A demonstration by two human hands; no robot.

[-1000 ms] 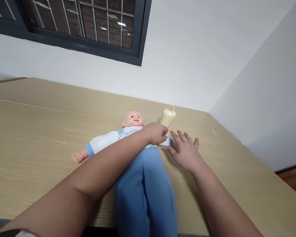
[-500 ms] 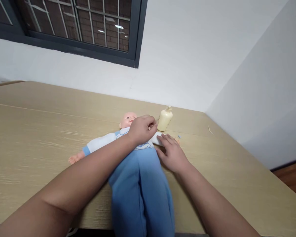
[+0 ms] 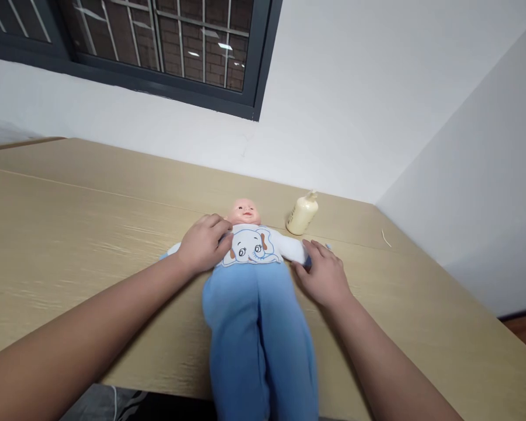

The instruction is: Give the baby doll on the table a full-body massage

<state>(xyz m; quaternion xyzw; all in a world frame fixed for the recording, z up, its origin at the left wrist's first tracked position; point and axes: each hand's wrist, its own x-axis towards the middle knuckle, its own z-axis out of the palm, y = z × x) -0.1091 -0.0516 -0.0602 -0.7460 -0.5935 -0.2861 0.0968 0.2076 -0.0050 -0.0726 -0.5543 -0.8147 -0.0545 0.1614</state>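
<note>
Fingers of left hand curled on doll shoulder; right hand flat, loosely spread, on far sleeve. Doll on back mid-table, head toward wall edge, legs over near edge, between both hands.

doll legs cut off below, arms under hands

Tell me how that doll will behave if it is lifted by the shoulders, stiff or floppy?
Probably floppy: the doll has a soft cloth body and long blue legs that hang over the table edge, so they would likely dangle. Its moulded head looks harder and may tip. The left hand and right hand rest at its shoulders.
</note>
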